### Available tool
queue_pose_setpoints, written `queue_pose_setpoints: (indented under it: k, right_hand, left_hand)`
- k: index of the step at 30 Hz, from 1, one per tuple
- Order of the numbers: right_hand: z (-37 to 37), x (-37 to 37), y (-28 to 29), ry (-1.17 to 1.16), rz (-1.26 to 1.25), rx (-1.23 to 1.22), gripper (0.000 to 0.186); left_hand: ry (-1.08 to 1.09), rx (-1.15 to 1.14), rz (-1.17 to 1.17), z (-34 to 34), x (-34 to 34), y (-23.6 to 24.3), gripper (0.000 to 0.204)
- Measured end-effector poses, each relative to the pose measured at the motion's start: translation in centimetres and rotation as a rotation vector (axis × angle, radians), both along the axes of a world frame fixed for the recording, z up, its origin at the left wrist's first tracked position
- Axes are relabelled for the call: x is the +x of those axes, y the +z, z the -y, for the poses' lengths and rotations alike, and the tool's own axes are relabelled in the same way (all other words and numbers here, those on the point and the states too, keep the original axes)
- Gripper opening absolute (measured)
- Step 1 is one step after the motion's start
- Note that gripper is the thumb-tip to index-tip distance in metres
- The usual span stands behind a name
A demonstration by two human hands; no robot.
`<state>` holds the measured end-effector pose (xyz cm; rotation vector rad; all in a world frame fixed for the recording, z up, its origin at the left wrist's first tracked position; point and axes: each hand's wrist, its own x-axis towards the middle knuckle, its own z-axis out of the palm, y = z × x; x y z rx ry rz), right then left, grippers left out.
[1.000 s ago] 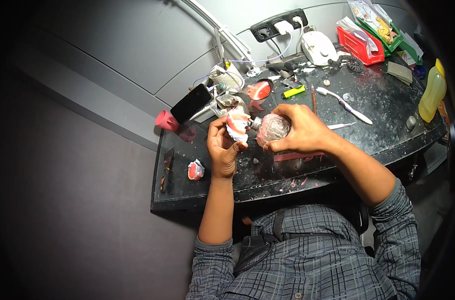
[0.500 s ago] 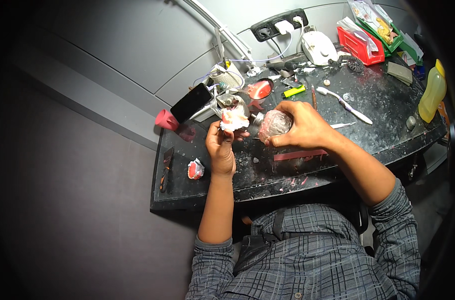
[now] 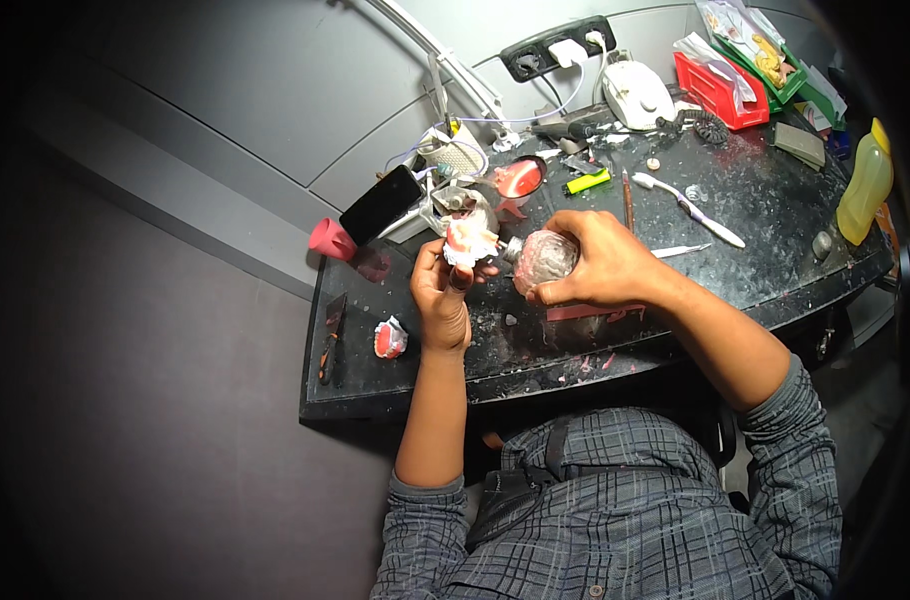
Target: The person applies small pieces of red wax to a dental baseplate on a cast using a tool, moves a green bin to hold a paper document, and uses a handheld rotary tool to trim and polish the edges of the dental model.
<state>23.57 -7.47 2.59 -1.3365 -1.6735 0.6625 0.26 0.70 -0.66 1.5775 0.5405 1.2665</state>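
Observation:
My left hand [image 3: 442, 300] is closed round a white plaster dental model [image 3: 469, 243] with pink wax on it, held up over the bench. In my right hand [image 3: 613, 260] is a rounded glass alcohol burner [image 3: 547, 264], smeared with pink. It lies tilted on its side, its metal neck aimed left at the model and close to it. No flame can be made out. A strip of pink wax [image 3: 575, 313] lies on the bench beneath the burner. Left of my left forearm sits a second pink and white dental model [image 3: 390, 338].
Around my hands on the dark bench [image 3: 775, 270] are a knife [image 3: 332, 340], a pink cup [image 3: 331, 240], a phone [image 3: 382, 204], a dish of red wax [image 3: 522, 180], a green lighter [image 3: 588, 182] and a toothbrush [image 3: 690, 210]. A yellow bottle [image 3: 865, 190] stands at the right edge.
My right hand has shifted slightly left with the burner, bringing its neck nearer the dental model. My left hand stays almost in place.

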Motion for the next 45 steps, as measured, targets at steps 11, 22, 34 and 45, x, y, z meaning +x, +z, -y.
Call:
queue_pose_setpoints:
  k: [11, 22, 34, 45]
  right_hand:
    - [0.08, 0.05, 0.08, -0.003, -0.008, -0.003, 0.066]
    - [0.01, 0.16, -0.03, -0.005, 0.007, -0.002, 0.065]
    - [-0.12, 0.01, -0.42, -0.01, 0.01, 0.018, 0.065]
    - [-0.22, 0.16, -0.35, -0.005, -0.013, 0.023, 0.065]
  left_hand:
    - [-0.049, -0.025, 0.059, 0.27, 0.32, 0.24, 0.072]
    - [-0.025, 0.003, 0.016, 0.1, 0.08, 0.13, 0.073]
    - [-0.087, -0.005, 0.077, 0.48, 0.4, 0.47, 0.064]
    - [-0.102, -0.012, 0.056, 0.46, 0.26, 0.21, 0.067]
